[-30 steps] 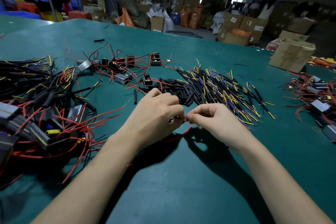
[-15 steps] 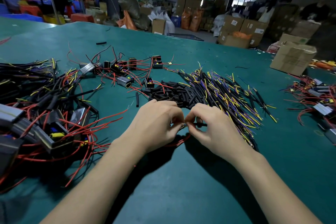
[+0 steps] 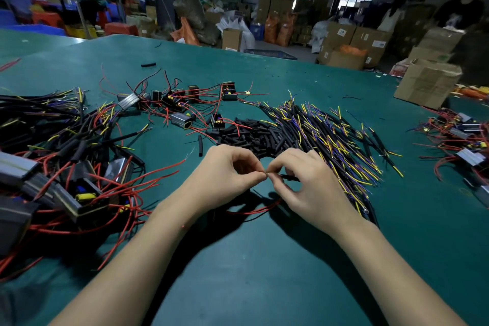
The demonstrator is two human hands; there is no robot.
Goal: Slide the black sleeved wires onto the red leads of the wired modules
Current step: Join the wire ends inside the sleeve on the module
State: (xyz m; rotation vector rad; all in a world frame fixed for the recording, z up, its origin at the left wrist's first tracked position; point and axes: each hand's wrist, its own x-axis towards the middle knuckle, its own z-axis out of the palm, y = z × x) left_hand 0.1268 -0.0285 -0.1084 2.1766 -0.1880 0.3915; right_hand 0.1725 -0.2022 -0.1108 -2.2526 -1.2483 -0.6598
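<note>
- We pinch a thin red lead tip with our left hand, thumb and forefinger pressed together on it; the lead loops slack under both wrists, near the table's near edge.
- Our right hand pinches a black sleeved wire just behind its open end, fingers curled, tip to tip with the left.
- The lead looks limp and light, so it likely buckles unless held close to its tip.
- The sleeve seems a smooth, soft tube, probably slippery; a grip near its mouth steers it best.
- Loose black sleeves lie mid-table beside a fan of sleeved wires with yellow and purple ends.
- Boxy, metal-cased wired modules with tangled red leads pile by the left edge.
</note>
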